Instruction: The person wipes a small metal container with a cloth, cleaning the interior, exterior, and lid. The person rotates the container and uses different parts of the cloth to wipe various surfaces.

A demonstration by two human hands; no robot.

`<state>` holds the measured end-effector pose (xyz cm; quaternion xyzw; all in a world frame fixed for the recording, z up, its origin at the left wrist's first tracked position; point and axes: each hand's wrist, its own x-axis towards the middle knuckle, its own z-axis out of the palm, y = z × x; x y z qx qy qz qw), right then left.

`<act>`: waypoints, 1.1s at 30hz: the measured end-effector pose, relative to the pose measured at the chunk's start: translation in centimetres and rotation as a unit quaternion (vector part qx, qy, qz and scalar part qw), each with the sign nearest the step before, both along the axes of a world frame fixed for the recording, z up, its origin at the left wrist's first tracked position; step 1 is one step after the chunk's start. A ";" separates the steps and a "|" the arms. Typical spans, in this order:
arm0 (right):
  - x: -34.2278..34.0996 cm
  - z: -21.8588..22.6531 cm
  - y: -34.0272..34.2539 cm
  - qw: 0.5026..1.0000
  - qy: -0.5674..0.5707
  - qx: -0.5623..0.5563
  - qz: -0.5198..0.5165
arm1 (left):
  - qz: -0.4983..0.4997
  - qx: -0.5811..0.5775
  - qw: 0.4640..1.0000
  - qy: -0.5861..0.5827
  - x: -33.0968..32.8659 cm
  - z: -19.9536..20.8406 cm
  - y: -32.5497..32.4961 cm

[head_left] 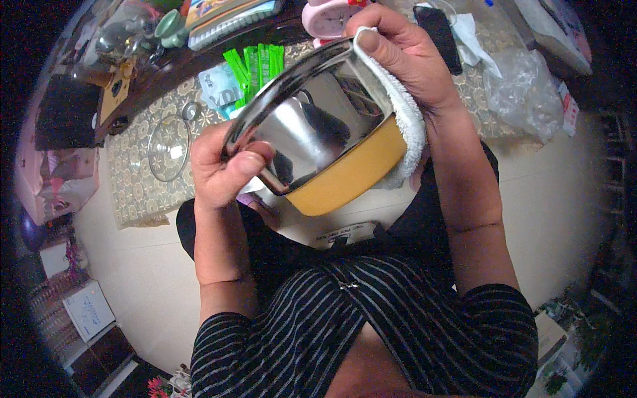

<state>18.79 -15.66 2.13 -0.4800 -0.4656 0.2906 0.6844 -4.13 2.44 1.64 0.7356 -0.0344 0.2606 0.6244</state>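
Above my lap, a shiny steel pot [318, 119] with a yellow lower band is held up at a tilt. At its left side, my left hand [229, 162] is closed around the handle area, thumb over the edge. My right hand [408, 56] is closed on a white cloth [410, 123] that drapes over the pot's right side, its thumb pressing at the rim. The fingertips behind the pot are hidden. Beyond my left hand, a clear round glass lid [169, 149] with a knob lies on the patterned tablecloth [136, 186].
Green stick packets [255, 66] stand behind the pot. A pink clock [328, 20], a dark phone [439, 40] and a crumpled clear plastic bag [521, 86] are farther along the table. Books [229, 16] and a green cup [171, 30] sit at the back left.
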 end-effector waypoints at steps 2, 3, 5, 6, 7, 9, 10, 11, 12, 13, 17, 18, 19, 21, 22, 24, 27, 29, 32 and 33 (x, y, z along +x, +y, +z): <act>0.0 -0.1 0.3 0.998 -0.045 0.029 0.009 | 0.003 0.025 0.999 0.036 0.0 0.4 -0.5; 0.0 -0.1 0.5 0.999 -0.046 0.011 0.000 | 0.003 0.038 0.998 0.054 -0.1 0.6 -0.6; -0.2 0.1 0.8 0.998 -0.048 -0.025 -0.017 | 0.021 -0.034 0.996 0.083 0.0 0.5 -1.1; -0.5 0.2 1.0 0.998 -0.044 0.005 -0.039 | 0.016 -0.022 0.997 0.072 0.0 0.5 -1.3; -0.9 0.3 1.4 0.997 -0.039 0.034 -0.061 | 0.016 -0.037 0.996 0.078 0.1 0.3 -1.4; -1.7 0.6 1.9 0.991 -0.015 0.074 -0.113 | 0.014 -0.017 0.997 0.073 0.2 0.3 -1.4; -2.1 0.7 2.0 0.986 0.006 0.085 -0.144 | 0.011 -0.015 0.998 0.062 0.3 0.3 -1.5; -2.2 0.9 2.3 0.981 -0.015 0.089 -0.171 | 0.018 0.010 0.998 0.058 0.5 0.3 -1.5; -2.4 1.1 2.4 0.975 -0.035 0.092 -0.198 | 0.024 0.017 0.998 0.063 0.6 0.4 -1.5; -2.5 1.3 2.1 0.969 -0.120 0.068 -0.204 | 0.042 0.010 0.997 0.066 0.7 0.4 -1.7; -4.3 1.8 1.5 0.879 -0.365 0.037 -0.306 | 0.091 -0.055 0.993 0.060 1.1 0.2 -2.5; -5.3 1.7 1.5 0.871 -0.383 0.070 -0.299 | 0.102 -0.029 0.993 0.060 1.3 0.2 -2.4; -6.2 1.5 1.6 0.861 -0.403 0.091 -0.295 | 0.121 -0.004 0.991 0.065 1.4 0.1 -2.2; -8.0 1.2 1.8 0.842 -0.439 0.106 -0.294 | 0.120 0.010 0.992 0.039 1.7 -0.3 -1.9; -8.5 1.1 2.0 0.835 -0.451 0.124 -0.288 | 0.124 0.016 0.992 0.029 1.8 -0.4 -1.8; -8.8 0.9 2.3 0.820 -0.475 0.135 -0.291 | 0.118 0.006 0.992 0.044 1.6 -0.6 -1.6; -8.1 1.2 2.5 0.838 -0.447 0.151 -0.273 | 0.114 -0.007 0.992 0.045 1.5 -0.7 -1.5; -7.5 1.6 2.2 0.853 -0.423 0.132 -0.277 | 0.116 -0.005 0.992 0.049 1.4 -0.7 -1.4; -6.1 1.8 1.6 0.878 -0.373 0.106 -0.280 | 0.117 -0.009 0.991 0.070 0.9 -0.6 -1.2; -5.5 1.7 1.4 0.887 -0.354 0.097 -0.280 | 0.113 -0.024 0.990 0.076 0.6 -0.7 -1.2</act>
